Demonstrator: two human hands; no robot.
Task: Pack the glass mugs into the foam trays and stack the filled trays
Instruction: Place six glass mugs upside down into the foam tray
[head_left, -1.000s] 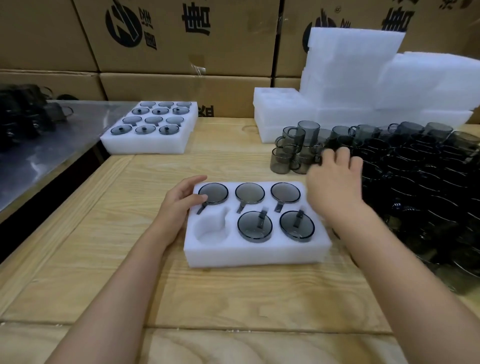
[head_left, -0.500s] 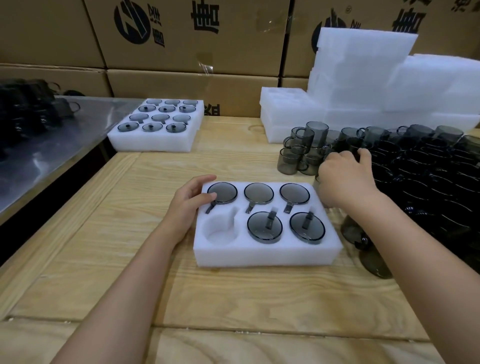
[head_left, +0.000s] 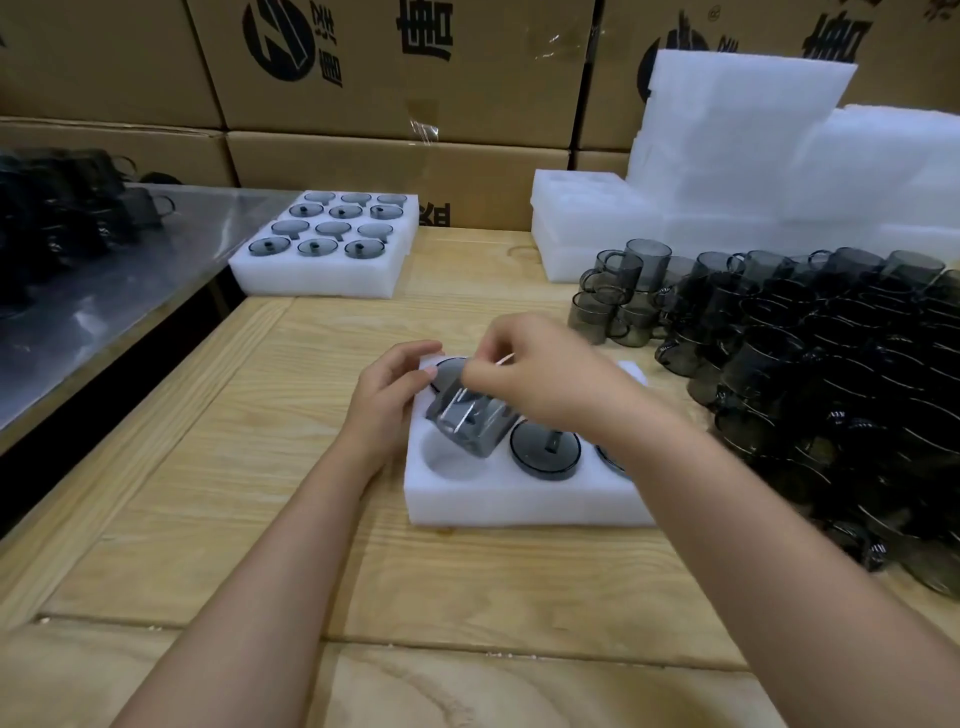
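Both hands are busy. The right hand's (head_left: 540, 374) fingers pinch a smoky glass mug (head_left: 470, 421), blurred and tilted, just above the empty pocket (head_left: 452, 460) at the near left of the foam tray (head_left: 519, 501). The left hand (head_left: 387, 400) grips the tray's far-left corner, thumb on top. Packed mugs (head_left: 544, 449) fill the other visible pockets. On the wooden table (head_left: 249, 467), loose mugs (head_left: 831, 374) crowd the right side; a filled tray (head_left: 322, 270) sits far left.

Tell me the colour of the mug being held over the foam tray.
Smoky grey, see-through glass; the mug shows best in the head view.
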